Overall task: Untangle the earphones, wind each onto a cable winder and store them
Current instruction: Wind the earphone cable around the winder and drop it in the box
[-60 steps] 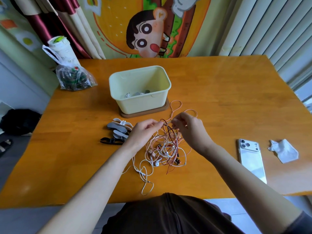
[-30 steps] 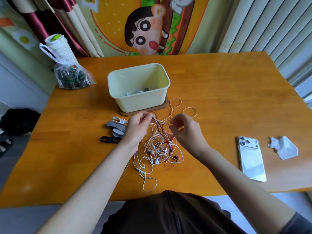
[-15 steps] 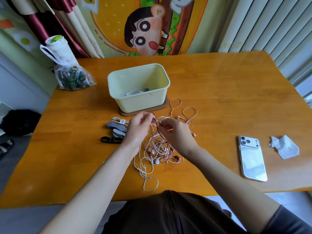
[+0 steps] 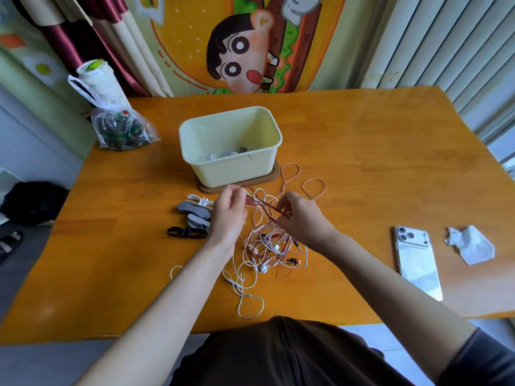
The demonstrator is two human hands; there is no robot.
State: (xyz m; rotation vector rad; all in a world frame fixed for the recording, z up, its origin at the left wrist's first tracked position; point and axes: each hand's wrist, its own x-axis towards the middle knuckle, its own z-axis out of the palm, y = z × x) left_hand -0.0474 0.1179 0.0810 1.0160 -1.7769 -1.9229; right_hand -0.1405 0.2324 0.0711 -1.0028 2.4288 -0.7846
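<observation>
The cord [image 4: 265, 206] we pinch is dark red, and the earphones [image 4: 264, 242] under the grip are pink, white and red. Behind the grip we see a pale yellow box [image 4: 237, 171] on a brown mat [image 4: 275, 172], all on an orange table [image 4: 362, 162]. Left of the grip the cable winders [image 4: 195, 210] are grey, white and black.

Orange-brown wooden table [image 4: 362, 151] carries: pale-yellow plastic tub [image 4: 231, 174] on a brown wooden base [image 4: 274, 174] mid-table, grey, white and black cable winders [image 4: 195, 213] beside a tangle of white, pink and dark-red earphone cables [image 4: 267, 246] in front, white smartphone [image 4: 418, 260] and crumpled white tissue [image 4: 471, 245] right, clear plastic bag [image 4: 122, 132] far-left corner.
</observation>
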